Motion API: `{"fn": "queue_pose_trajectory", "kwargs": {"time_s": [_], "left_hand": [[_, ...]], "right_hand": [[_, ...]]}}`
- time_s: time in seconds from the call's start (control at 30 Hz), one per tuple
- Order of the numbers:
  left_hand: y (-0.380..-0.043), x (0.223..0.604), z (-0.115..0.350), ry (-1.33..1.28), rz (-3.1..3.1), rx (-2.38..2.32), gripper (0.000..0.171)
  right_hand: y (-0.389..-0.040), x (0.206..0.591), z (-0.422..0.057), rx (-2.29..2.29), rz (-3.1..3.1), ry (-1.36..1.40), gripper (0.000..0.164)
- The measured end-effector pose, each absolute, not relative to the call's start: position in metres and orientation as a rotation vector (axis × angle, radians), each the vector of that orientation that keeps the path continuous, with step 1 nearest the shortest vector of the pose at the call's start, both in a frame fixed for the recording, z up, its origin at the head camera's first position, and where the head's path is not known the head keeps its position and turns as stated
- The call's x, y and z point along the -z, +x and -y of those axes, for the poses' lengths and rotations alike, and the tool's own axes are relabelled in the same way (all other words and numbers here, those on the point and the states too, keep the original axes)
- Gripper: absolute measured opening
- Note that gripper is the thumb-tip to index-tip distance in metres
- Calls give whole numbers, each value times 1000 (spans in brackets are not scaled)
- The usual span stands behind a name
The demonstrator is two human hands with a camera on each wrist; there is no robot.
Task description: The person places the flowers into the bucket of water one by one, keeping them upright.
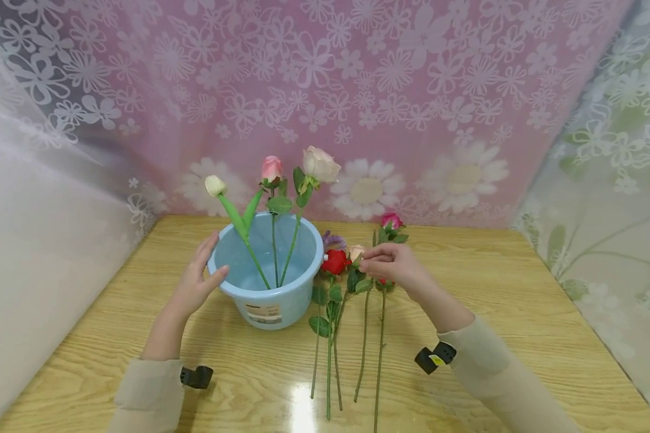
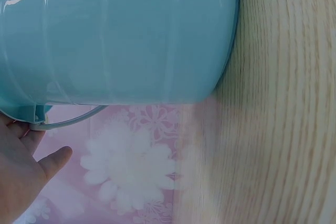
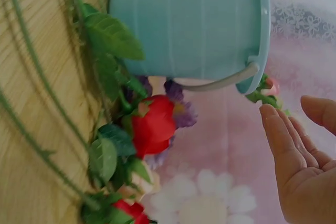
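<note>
A light blue bucket (image 1: pixel 276 310) stands on the table at left centre in the head view. Leaning inside it are a white tulip (image 1: pixel 215 186), a pink rose (image 1: pixel 271 169) and a large white rose (image 1: pixel 321 165). My left hand (image 1: pixel 195 279) rests against the bucket's left rim, thumb spread apart; the left wrist view shows its fingers beside the handle (image 2: pixel 73 121). Over the flowers lying right of the bucket hovers my right hand (image 1: pixel 398 267), its fingers extended and nothing between them in the right wrist view. Beneath it lie a red rose (image 3: pixel 154 125) and a peach rose (image 1: pixel 356 253).
A purple flower (image 1: pixel 334 240) lies behind the red rose, and a magenta rose (image 1: pixel 391 221) is farther back. Several green stems (image 1: pixel 329 373) point toward the table's front edge. A pink floral curtain (image 1: pixel 357 108) hangs behind the wooden table (image 1: pixel 493 288).
</note>
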State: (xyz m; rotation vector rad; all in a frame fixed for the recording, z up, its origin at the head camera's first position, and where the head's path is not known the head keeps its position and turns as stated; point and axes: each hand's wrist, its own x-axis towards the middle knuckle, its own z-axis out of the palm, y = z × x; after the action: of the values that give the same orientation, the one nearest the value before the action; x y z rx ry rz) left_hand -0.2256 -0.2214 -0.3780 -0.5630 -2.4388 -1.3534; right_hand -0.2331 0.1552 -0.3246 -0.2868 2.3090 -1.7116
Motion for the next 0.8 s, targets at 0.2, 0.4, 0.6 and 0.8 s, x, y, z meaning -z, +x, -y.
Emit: {"fn": "queue_pose_trajectory", "kwargs": {"time_s": [0.2, 0.4, 0.6, 0.8], "left_hand": [[-225, 378, 222, -563, 2456, 1341, 68], [-226, 379, 222, -563, 2450, 1335, 68], [-223, 376, 222, -561, 2470, 1337, 68], [-208, 355, 209, -570, 2473, 1371, 66]], "right_hand": [[-231, 338, -176, 1686, -2310, -278, 38], [-227, 351, -189, 1701, -2284, -211, 40], [-220, 368, -199, 1716, -2250, -142, 41], [-212, 390, -207, 1702, -2219, -107, 44]]}}
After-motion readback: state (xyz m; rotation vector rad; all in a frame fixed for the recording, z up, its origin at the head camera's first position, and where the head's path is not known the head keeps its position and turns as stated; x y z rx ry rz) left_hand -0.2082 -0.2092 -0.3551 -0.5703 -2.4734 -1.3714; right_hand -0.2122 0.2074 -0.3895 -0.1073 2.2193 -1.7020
